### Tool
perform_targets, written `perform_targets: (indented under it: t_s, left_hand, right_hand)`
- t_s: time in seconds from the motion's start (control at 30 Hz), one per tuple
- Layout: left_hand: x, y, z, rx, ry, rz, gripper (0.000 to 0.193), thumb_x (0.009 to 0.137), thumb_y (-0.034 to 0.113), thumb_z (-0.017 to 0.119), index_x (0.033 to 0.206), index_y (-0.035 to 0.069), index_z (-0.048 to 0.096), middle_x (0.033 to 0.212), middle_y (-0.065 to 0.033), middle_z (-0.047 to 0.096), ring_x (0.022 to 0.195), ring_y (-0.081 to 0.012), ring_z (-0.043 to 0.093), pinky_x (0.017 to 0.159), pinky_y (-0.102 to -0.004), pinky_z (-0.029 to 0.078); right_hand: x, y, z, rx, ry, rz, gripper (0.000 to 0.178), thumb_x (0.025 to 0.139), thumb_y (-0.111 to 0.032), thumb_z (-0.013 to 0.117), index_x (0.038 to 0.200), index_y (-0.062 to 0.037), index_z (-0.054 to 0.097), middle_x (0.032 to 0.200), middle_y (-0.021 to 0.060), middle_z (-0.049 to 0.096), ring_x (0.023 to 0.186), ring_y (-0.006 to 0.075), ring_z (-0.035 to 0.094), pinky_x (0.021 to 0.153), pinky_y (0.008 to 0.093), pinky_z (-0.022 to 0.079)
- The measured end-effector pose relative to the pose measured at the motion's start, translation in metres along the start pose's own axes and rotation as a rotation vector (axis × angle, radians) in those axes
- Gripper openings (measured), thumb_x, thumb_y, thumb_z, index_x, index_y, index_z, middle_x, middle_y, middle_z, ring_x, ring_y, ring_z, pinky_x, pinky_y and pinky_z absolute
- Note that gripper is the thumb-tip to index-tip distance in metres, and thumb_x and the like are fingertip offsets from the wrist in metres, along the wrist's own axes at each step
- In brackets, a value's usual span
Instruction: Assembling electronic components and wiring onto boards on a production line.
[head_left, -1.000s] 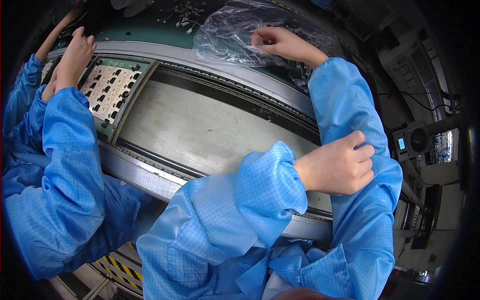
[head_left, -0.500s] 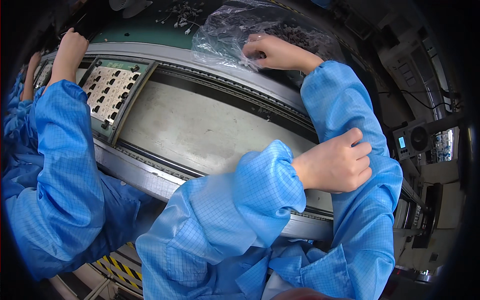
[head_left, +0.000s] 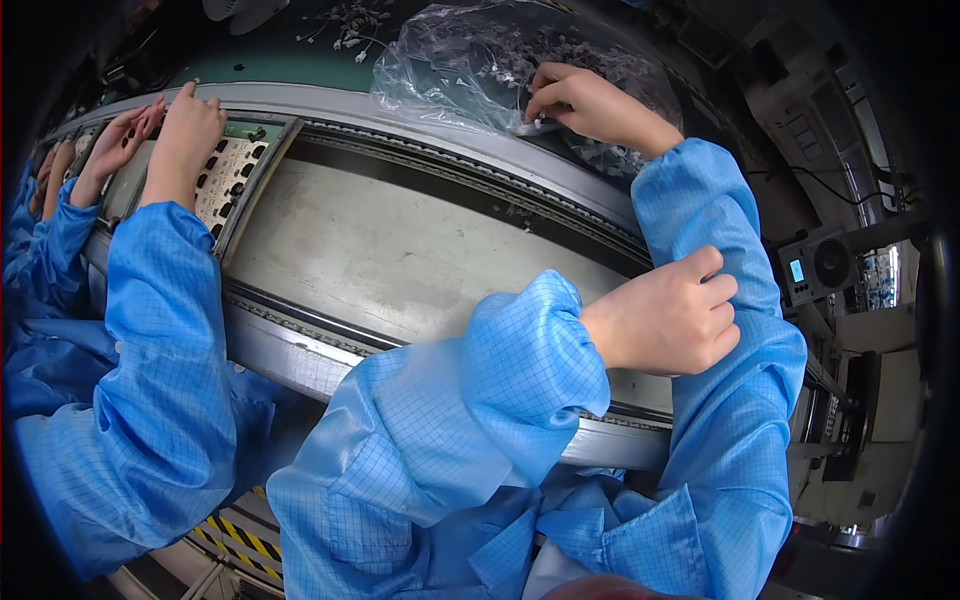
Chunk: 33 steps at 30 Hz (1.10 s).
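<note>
My right hand (head_left: pixel 600 105) reaches over a clear plastic bag (head_left: pixel 425 75) at the far side. Its thumb and fingers are pinched on a small white piece (head_left: pixel 541 121), partly hidden by the fingertips. Many small pale parts with thin leads (head_left: pixel 590 70) lie in the bag. My left hand (head_left: pixel 665 315) is closed in a loose fist above my right sleeve. Its fingers curl away from view, so anything inside is hidden. Both of my arms wear blue checked sleeves, the left crossing toward the right.
A conveyor line (head_left: pixel 400 240) with metal rails runs across the view. At left, a co-worker's hands (head_left: pixel 185 140) hover over a board (head_left: pixel 232 175) with black components. Loose white leaded parts (head_left: pixel 350 25) lie on the green surface. A device with a lit screen (head_left: pixel 815 268) stands at right.
My right hand has moved slightly right and now pinches a small white piece. My left fist barely shifted. The co-worker's hands at left moved right over the board.
</note>
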<state>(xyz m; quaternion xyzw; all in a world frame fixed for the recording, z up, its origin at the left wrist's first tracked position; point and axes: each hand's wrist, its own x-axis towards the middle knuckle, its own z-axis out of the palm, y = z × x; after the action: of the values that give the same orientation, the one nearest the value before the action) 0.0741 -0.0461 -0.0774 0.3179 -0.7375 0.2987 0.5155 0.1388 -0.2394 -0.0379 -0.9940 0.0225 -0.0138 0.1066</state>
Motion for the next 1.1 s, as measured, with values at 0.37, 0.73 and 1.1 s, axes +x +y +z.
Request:
perform_targets:
  t_s: [0.37, 0.73, 1.1]
  left_hand:
    - [-0.003, -0.002, 0.003, -0.051, -0.017, -0.008, 0.016, 0.065, 0.024, 0.067, 0.062, 0.014, 0.054, 0.063, 0.0013, 0.05, 0.073, -0.0185, 0.052, 0.081, -0.0385, 0.043]
    - [-0.022, -0.075, -0.005, 0.434, -0.355, -0.62, 0.012, 0.085, 0.014, 0.06, 0.096, 0.011, 0.063, 0.095, -0.0066, 0.066, 0.096, -0.0257, 0.059, 0.084, -0.0451, 0.039]
    - [-0.042, -0.156, -0.04, 0.732, -0.568, -0.699, 0.024, 0.08, 0.033, 0.073, 0.09, 0.011, 0.075, 0.099, -0.0064, 0.069, 0.102, -0.03, 0.058, 0.083, -0.049, 0.039]
  right_hand:
    - [-0.025, 0.008, -0.001, 0.015, 0.454, -0.056, 0.023, 0.09, 0.001, 0.063, 0.112, -0.004, 0.069, 0.105, 0.0111, 0.069, 0.093, 0.0235, 0.068, 0.082, 0.0321, 0.054]
    - [-0.065, 0.011, -0.038, 0.824, 0.923, 0.512, 0.012, 0.085, -0.003, 0.058, 0.093, -0.0013, 0.067, 0.088, 0.0116, 0.066, 0.079, 0.0315, 0.062, 0.077, 0.0401, 0.051]
    - [-0.247, -0.079, -0.01, 0.703, 0.87, 0.327, 0.01, 0.098, -0.011, 0.064, 0.097, -0.0024, 0.059, 0.082, 0.0025, 0.062, 0.074, 0.0084, 0.06, 0.07, 0.0224, 0.048]
